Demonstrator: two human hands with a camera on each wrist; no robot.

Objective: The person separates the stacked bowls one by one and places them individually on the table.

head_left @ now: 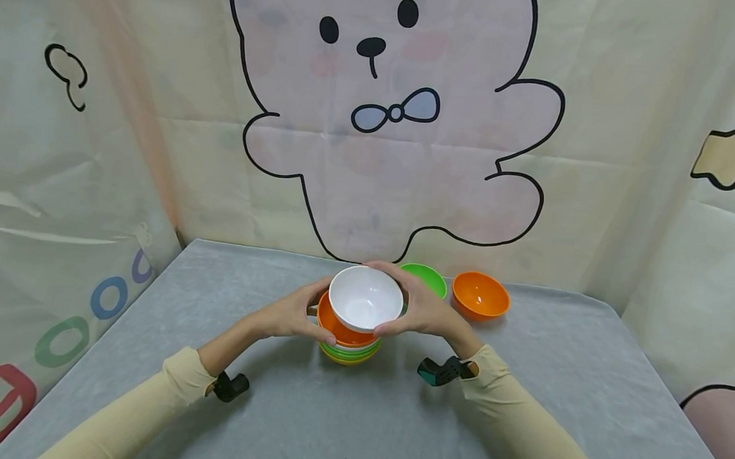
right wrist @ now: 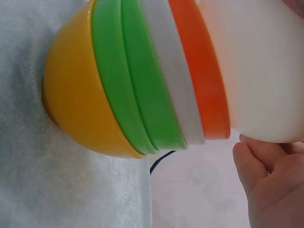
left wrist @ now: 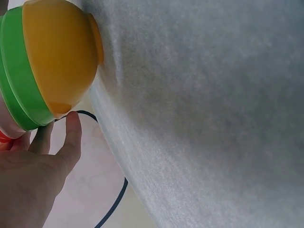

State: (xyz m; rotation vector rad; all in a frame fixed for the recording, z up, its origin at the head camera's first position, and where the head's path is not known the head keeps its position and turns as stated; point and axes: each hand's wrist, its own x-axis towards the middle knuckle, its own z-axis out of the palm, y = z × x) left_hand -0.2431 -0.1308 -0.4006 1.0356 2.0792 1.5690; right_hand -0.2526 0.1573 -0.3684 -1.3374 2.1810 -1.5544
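Note:
My right hand (head_left: 422, 307) grips a white bowl (head_left: 366, 300) by its right side, thumb in front and fingers behind. The white bowl is tilted, its base partly inside the top orange bowl (head_left: 342, 335) of a stack. Beneath that orange bowl, the right wrist view shows another white bowl (right wrist: 173, 80), two green bowls (right wrist: 145, 90) and a yellow bowl (right wrist: 76, 90) at the bottom, standing on the table. Around the stack's left side curves my left hand (head_left: 285, 315), with its thumb at the front; in its wrist view the fingertips touch the lower bowls.
Behind the right hand stands a green bowl (head_left: 426, 277), partly hidden by it. An orange bowl (head_left: 480, 296) sits to its right near the table's back edge. A grey cloth covers the table (head_left: 357, 423), and a printed curtain (head_left: 592, 220) hangs close behind.

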